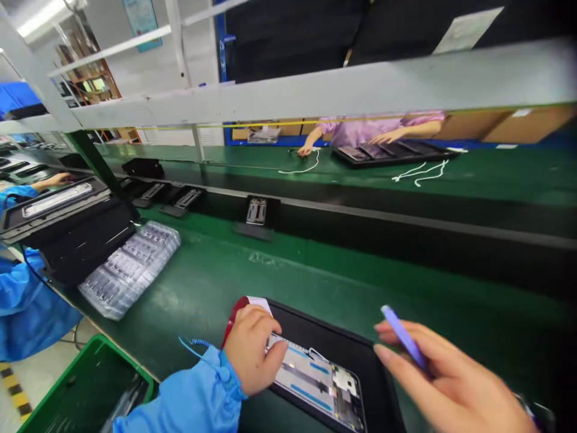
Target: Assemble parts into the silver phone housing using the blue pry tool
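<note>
An opened phone frame [311,376] with blue strips and bare inner parts lies on a black tray [306,322] in front of me. My left hand [255,349] curls over the phone's left end, its thumb and fingers closed on it. Just beyond those fingers, a red-and-white piece [234,316] pokes out at the tray's corner. To the right of the tray, my right hand [444,370] is raised, gripping a slim purple stick-like tool [406,340]. The tool's pale tip points up and left, apart from the phone.
A clear plastic tray [130,270] of small parts lies at left, above a green bin [85,385]. Several phone frames on black holders [256,211] line the conveyor. A co-worker in pink [369,129] sits across; a blue sleeve [31,300] shows at left.
</note>
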{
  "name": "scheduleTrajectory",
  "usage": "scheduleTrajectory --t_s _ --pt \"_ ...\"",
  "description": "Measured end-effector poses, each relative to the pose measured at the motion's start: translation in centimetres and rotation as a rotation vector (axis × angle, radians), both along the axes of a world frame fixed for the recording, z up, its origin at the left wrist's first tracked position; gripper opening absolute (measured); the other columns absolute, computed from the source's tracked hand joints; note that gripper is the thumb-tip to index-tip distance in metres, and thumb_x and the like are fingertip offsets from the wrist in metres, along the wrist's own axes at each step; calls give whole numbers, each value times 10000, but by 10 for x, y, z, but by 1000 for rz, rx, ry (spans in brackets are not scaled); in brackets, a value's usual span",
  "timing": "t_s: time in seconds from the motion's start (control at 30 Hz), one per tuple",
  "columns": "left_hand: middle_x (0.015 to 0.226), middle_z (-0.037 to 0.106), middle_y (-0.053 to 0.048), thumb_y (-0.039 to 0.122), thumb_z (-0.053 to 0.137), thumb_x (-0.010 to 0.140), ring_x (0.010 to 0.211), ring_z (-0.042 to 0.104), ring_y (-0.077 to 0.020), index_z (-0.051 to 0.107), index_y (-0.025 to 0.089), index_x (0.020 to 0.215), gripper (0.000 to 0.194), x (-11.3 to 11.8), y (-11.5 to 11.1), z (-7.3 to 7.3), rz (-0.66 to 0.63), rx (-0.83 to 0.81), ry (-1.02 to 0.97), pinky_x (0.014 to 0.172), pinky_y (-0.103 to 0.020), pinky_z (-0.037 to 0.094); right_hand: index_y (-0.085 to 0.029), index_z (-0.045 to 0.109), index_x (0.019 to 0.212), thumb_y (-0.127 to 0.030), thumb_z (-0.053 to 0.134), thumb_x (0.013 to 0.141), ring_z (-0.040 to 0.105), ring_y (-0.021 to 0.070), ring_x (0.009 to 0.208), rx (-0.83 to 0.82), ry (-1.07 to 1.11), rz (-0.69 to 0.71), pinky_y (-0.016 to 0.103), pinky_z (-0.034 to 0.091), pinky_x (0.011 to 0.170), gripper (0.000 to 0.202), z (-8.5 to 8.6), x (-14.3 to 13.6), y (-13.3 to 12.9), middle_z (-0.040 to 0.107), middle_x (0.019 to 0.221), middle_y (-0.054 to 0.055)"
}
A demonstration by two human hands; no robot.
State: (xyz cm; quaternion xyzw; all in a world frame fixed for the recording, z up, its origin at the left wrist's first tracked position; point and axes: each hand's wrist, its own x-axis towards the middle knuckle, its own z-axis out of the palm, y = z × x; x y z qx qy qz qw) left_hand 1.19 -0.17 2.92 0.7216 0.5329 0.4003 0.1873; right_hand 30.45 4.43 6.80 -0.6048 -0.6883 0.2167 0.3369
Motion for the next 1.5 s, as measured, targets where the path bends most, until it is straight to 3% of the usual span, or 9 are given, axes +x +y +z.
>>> scheduleTrajectory --t_s 0.1,0.23,0.33,0.57,0.77,0.97,1.07,1.23,1.5 --pt "948 685 -67 248 659 801 1009 596 -251 649 200 951 157 18 3 -6 -103 6 77 945 -432 473 -258 709 961 -552 517 862 692 206 726 -184 68 78 302 568 613 365 -28 -10 -19 742 911 50" --pt "980 688 -65 269 674 789 1111 566 -274 654 210 1016 235 31 10 -17 -192 -12 190 992 -446 446 -236 704 1044 -444 604 827 675 250 1008 -137 -21 217 366 552 902 317 -43 -33 -25 708 1108 77" --pt "1023 687 -72 243 675 772 1173 535 -282 645 205 1060 293 28 13 -25 -198 -38 238 1024 -457 413 -244 688 1126 -362 623 819 642 235 1088 -143 -136 355 364 508 986 335 -50 -54 -19 666 1175 71" --pt "1023 698 -82 197 612 782 1195 525 -290 628 209 1071 290 18 9 -38 -119 -57 233 978 -494 360 -256 712 994 -361 597 834 664 208 949 -275 -221 427 322 532 867 223 -58 -72 -5 677 989 40" --pt "971 699 -72 193 625 769 1172 536 -300 649 217 974 208 19 8 -43 -39 -13 167 963 -499 319 -253 670 769 -334 536 879 668 185 762 -205 -245 464 305 543 699 192 -64 -71 -2 667 816 17" --pt "909 709 -53 230 637 777 1076 600 -271 645 217 909 133 27 3 -42 -21 0 51 944 -476 359 -247 674 877 -359 545 914 680 171 825 -125 -144 488 260 553 751 175 -61 -61 -11 687 897 27" --pt "899 717 -42 258 680 766 960 646 -227 645 209 915 161 34 2 -39 -130 -40 -78 900 -410 431 -247 661 928 -378 535 934 676 161 878 -185 -73 493 228 549 787 182 -47 -56 -19 681 954 27" --pt "879 720 -23 210 671 782 872 675 -170 660 206 914 132 40 -1 -30 -270 -178 -285 847 -289 521 -247 645 968 -389 475 973 663 143 813 -347 -7 512 202 549 711 222 -28 -58 -31 669 909 20" --pt "872 745 -10 154 666 755 851 694 -180 615 210 981 238 45 -5 -23 -181 -252 -354 839 -300 536 -249 651 1068 -336 544 940 679 179 941 -93 10 419 228 566 795 189 -44 -56 -41 682 1046 61"
